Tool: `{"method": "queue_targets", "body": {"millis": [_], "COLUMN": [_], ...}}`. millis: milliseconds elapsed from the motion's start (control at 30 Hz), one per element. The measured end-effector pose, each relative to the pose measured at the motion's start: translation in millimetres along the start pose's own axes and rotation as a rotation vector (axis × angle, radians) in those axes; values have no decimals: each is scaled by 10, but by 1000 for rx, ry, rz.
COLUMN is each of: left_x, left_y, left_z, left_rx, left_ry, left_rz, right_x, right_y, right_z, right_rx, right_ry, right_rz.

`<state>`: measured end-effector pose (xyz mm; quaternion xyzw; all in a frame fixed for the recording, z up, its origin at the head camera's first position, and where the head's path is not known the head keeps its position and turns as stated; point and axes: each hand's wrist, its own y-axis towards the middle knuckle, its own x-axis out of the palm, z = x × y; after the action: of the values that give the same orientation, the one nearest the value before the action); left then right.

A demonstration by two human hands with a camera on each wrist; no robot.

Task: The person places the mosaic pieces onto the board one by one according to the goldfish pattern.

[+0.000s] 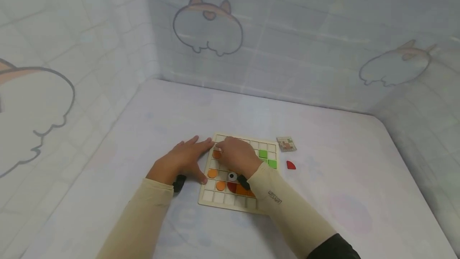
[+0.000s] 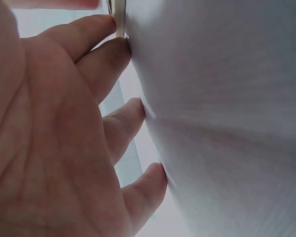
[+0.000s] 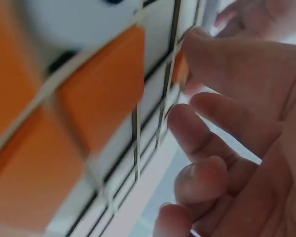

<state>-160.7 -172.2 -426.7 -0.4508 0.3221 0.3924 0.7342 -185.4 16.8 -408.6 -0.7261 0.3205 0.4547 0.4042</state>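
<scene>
A pale gridded board (image 1: pixel 208 202) lies flat on the table. My left hand (image 1: pixel 185 159) is spread along its left edge; in the left wrist view two fingertips touch the board's side and others rest on the table. Over the upper left cells, my right hand (image 1: pixel 237 156) is bent, with thumb and forefinger pinching an orange piece (image 3: pixel 180 66) at the grid. Orange round pieces (image 1: pixel 213 173), a white eye disc (image 1: pixel 232 176), a dark red piece (image 1: pixel 231 187) and orange squares (image 1: pixel 241 190) sit in cells. My right hand and forearm hide part of the board.
Green squares (image 1: pixel 263 154) sit in cells at the board's right side. Beyond that edge, a red quarter-round piece (image 1: pixel 290 165) and a small patterned card (image 1: pixel 286 144) lie on the white table (image 1: pixel 323 195). Pale walls with cartoon animals (image 1: pixel 208 27) surround the table.
</scene>
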Motion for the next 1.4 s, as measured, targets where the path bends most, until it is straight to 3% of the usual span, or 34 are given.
{"method": "queue_targets", "body": {"millis": [233, 400, 567, 833, 1033, 1400], "left_x": [29, 13, -10, 24, 58, 56], "left_y": [35, 24, -25, -151, -202, -189], "left_z": [21, 17, -96, -298, -340, -358], "left_rx": [-16, -31, -50, -114, -107, -84], "left_ry": [-13, -7, -16, -60, -72, -76], "left_rz": [-22, -24, -20, 2, 7, 12], "right_x": [-122, -109, -47, 91, 116, 114], "right_y": [-427, -739, -852, -768, -740, -708], "right_z": [557, 1067, 1331, 1349, 1320, 1280], "right_rx": [135, 206, 315, 391, 417, 393], "right_ry": [215, 258, 269, 305, 308, 270], "right_rz": [112, 183, 187, 147, 158, 143]}}
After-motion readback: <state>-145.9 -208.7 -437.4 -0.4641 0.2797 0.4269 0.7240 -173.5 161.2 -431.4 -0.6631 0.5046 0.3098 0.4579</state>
